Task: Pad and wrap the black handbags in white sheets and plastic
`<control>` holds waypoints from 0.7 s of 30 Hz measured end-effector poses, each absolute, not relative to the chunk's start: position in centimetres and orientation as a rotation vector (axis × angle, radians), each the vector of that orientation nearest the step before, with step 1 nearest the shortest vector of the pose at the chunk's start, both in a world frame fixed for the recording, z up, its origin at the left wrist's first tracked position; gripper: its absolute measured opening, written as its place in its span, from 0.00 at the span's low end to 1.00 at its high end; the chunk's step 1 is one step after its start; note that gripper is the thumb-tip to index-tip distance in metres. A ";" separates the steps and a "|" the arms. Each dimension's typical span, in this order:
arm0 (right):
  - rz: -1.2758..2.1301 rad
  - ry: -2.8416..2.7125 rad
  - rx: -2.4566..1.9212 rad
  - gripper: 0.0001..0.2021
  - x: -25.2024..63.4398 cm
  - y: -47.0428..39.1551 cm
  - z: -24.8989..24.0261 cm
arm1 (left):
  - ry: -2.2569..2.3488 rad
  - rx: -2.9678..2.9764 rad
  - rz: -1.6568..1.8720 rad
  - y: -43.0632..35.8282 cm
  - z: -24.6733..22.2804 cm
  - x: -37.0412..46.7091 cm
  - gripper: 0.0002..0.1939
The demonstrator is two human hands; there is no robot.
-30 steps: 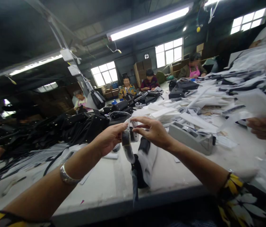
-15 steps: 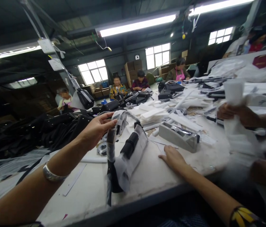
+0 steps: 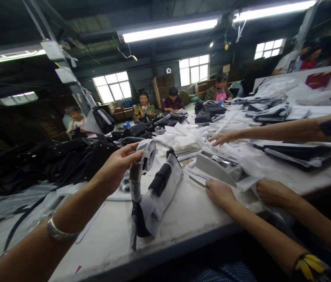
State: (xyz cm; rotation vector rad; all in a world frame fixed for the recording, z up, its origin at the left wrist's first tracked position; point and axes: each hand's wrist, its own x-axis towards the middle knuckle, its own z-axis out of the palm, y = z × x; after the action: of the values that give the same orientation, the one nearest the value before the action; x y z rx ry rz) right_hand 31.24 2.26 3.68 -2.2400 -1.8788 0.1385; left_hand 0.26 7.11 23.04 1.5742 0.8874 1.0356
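Note:
My left hand (image 3: 124,162) pinches the plastic-wrapped handle (image 3: 136,184) of a small black bag (image 3: 144,225), near a coil of wrapped strap. The bag lies tilted on the white table, with white wrapping (image 3: 168,192) over its side and a black rolled piece (image 3: 161,180) on top. My right hand (image 3: 219,192) is closed at the near end of some thin white cards (image 3: 196,177), its fingertips partly hidden. Just behind it stands a grey tape dispenser (image 3: 218,166).
A co-worker's hand (image 3: 225,137) reaches in from the right, and another (image 3: 274,192) holds white wrapping near my right hand. Black bags (image 3: 74,160) are heaped on the left. White foam sheets (image 3: 183,137) and more bags cover the far table. People sit beyond.
My right hand has closed on the white cards, whose near end has lifted slightly. The co-worker's wrapping has come down, and one of their hands now stretches left across the table.

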 end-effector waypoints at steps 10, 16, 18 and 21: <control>0.816 -1.625 -1.232 0.17 27.9 -0.6 12.8 | 0.885 1.589 1.013 7.1 23.0 0.7 0.29; 0.943 -1.476 -1.100 0.14 23.8 1.6 16.9 | 0.914 1.661 1.026 5.4 23.4 1.8 0.26; 1.043 -1.415 -1.034 0.14 22.9 2.3 17.4 | 0.931 1.661 1.035 4.9 23.6 2.0 0.25; 1.177 -1.346 -0.947 0.16 21.7 3.1 17.8 | 0.961 1.651 1.026 4.5 23.9 2.4 0.29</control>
State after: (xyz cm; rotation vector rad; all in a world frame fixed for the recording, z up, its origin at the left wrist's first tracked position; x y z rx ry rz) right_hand 21.68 3.07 17.82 -0.9475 -1.3465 1.1768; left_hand 2.37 4.45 23.88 1.6514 0.9615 1.0257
